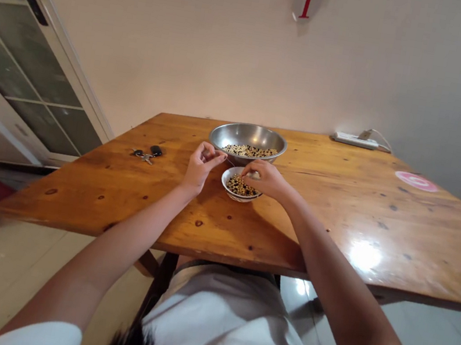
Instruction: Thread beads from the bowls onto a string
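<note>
Hiding part of the small white bowl [226,179], the right hand [263,179] pinches narrowly over its dark and pale beans [239,186], and any bean held is hidden. The left hand [202,166], also narrowly closed, is beside the steel bowl [248,135]; its grip cannot be told. Both bowls sit upright on the wooden table [338,214].

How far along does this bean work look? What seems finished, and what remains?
The small bowl already holds many beans, mostly dark, so that part looks well started. In hand: the right hand is curled over that bowl, and the left hand is pinched beside the steel bowl. Remaining: the steel bowl has a layer of mostly pale beans.
</note>
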### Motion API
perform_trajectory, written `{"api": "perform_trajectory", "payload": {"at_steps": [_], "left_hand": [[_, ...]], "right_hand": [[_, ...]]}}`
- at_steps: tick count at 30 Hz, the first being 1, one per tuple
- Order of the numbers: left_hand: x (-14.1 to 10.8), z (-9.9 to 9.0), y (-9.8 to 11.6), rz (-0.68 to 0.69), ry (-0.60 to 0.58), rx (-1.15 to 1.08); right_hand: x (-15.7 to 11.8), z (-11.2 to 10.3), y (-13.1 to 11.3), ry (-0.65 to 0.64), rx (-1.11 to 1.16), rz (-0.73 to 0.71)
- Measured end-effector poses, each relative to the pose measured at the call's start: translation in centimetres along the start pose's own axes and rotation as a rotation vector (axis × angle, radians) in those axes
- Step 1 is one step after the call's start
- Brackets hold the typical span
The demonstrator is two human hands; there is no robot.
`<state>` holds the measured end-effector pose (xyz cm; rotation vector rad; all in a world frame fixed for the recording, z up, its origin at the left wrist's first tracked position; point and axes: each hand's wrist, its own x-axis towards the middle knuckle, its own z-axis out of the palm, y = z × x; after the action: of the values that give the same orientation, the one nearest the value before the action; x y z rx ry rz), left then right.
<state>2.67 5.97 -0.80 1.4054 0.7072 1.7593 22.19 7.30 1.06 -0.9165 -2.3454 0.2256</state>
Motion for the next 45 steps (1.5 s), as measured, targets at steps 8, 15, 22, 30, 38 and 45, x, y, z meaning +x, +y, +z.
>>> {"api": "perform_trajectory", "payload": {"at_steps": [8, 15, 22, 30, 38, 45], "left_hand": [[0.2, -0.1, -0.7, -0.014, -0.005, -0.006], [0.2, -0.1, -1.2, -0.016, -0.025, 0.008], [0.0, 0.9, -1.3, -0.031, -0.077, -0.008], [-0.8, 2.4, -1.3, -0.108, -0.144, -0.012], [-1.0, 2.6, -1.1, -0.106, -0.194, -0.003], [-1.0, 2.6, -1.2, -0.083, -0.212, 0.014]], "right_hand": [[-0.5, -0.2, -0.5, -0.089, -0.099, 0.026], [-1.0, -0.5, -1.8, -0.034, -0.153, 0.035], [-1.8, -0.1, -1.6, 0.086, -0.058, 0.022], [-2.3, 0.6, -0.1, 0.241, 0.025, -0.015], [-2.3, 1.2, 0.0, 0.255, -0.008, -0.090], [-2.0, 1.6, 0.6, 0.300, -0.001, -0.101]]}}
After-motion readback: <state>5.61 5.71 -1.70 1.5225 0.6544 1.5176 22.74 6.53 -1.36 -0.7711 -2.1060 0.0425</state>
